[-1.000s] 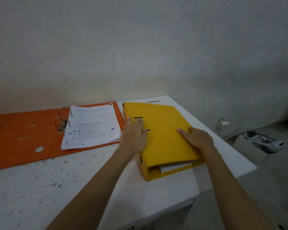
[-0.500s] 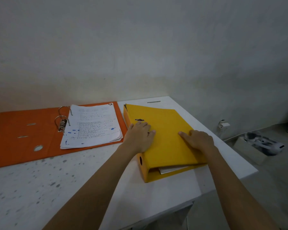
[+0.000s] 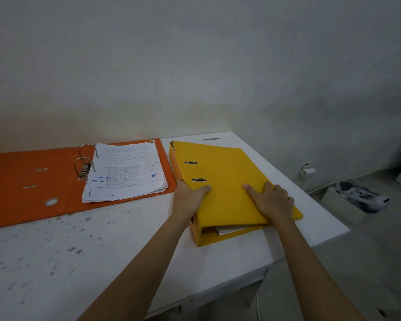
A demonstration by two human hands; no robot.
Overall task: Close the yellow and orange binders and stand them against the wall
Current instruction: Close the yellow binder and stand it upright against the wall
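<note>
The yellow binder (image 3: 222, 172) lies flat and closed on the right part of the white table (image 3: 102, 246), spine to the left, a sheet poking out at its near end. My left hand (image 3: 189, 198) wraps the spine edge, thumb on the cover below the metal slots. Flat on the cover near the right edge lies my right hand (image 3: 270, 200). The orange binder (image 3: 33, 181) lies open at the left against the wall (image 3: 195, 77), its rings up and a stack of written papers (image 3: 127, 172) on its right half.
The table's right edge falls off just past the yellow binder. On the floor at the right stands a low cardboard box (image 3: 343, 207) with a white device in it. A small white fitting (image 3: 307, 171) sits low on the wall.
My left hand has slid down from the cover's top to the spine edge, baring both metal slots. My right hand has shifted slightly toward the near right corner. The binder stays flat.
</note>
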